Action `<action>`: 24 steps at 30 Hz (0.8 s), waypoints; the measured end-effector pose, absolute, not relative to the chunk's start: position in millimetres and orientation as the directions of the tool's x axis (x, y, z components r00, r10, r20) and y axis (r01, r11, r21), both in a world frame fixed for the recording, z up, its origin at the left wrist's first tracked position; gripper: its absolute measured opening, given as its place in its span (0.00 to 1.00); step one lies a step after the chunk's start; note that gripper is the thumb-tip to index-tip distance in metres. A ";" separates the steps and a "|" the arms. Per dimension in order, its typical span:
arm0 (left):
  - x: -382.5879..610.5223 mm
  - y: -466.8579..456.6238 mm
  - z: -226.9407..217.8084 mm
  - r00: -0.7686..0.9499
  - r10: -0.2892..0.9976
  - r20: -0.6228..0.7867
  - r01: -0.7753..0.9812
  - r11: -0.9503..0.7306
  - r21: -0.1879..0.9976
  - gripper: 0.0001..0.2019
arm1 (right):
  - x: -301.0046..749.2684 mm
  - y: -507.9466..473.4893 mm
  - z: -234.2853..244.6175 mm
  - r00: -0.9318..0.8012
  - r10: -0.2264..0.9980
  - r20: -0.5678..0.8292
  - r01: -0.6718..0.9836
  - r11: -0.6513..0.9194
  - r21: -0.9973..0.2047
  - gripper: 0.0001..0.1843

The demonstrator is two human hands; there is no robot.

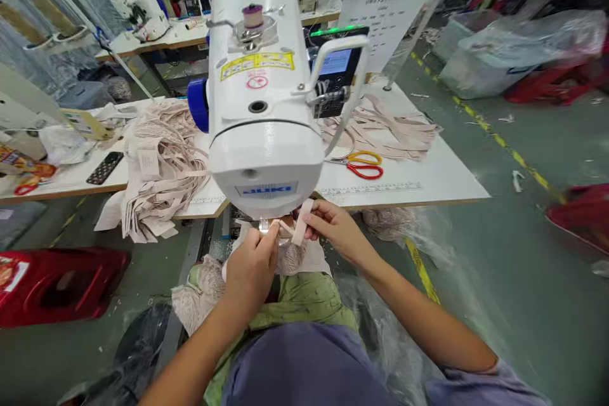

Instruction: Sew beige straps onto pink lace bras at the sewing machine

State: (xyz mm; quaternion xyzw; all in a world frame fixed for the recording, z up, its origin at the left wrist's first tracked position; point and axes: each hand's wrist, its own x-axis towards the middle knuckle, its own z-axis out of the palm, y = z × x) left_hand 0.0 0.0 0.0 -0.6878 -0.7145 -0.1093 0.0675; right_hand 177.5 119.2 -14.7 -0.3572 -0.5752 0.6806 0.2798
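A white sewing machine [266, 139] stands right in front of me, and both my hands are just below its head. My right hand [335, 228] pinches a pale pink fabric strip [302, 222], which stands up between thumb and fingers. My left hand [252, 260] is closed, with thumb and forefinger pressed together on a narrow part of pale strip near the machine's metal parts. Whether both hands hold one and the same strip, I cannot tell. The machine head hides the needle area. Gathered pale fabric [291, 258] hangs beneath my hands, over my lap.
A heap of pale strips [164, 165] hangs over the table edge at left, near a dark phone [105, 167]. More strips [385, 130] lie at right, behind scissors [364, 165] with yellow and red handles. A red stool [61, 285] stands at lower left.
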 end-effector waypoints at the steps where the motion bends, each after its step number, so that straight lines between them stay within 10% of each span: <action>1: -1.0 -1.2 1.1 -0.043 0.973 0.225 0.996 0.025 0.083 0.19 | 172.7 123.0 -14.1 -0.582 0.799 -0.151 0.024 -0.168 -0.985 0.16; 12: -29.1 3.9 14.4 0.072 0.997 -0.036 0.912 -0.051 0.407 0.23 | 147.9 149.4 -12.0 -0.514 0.854 0.081 0.156 0.185 -0.970 0.06; 19: -15.3 -0.5 11.4 -0.124 0.987 -0.106 0.502 0.154 0.851 0.19 | 137.7 156.1 -9.6 -0.494 0.834 0.245 0.211 0.388 -0.897 0.05; 24: 3.0 -6.0 22.6 -0.219 0.959 -0.183 0.327 0.248 0.912 0.12 | 134.5 159.5 -10.1 -0.527 0.804 0.277 0.240 0.453 -0.859 0.06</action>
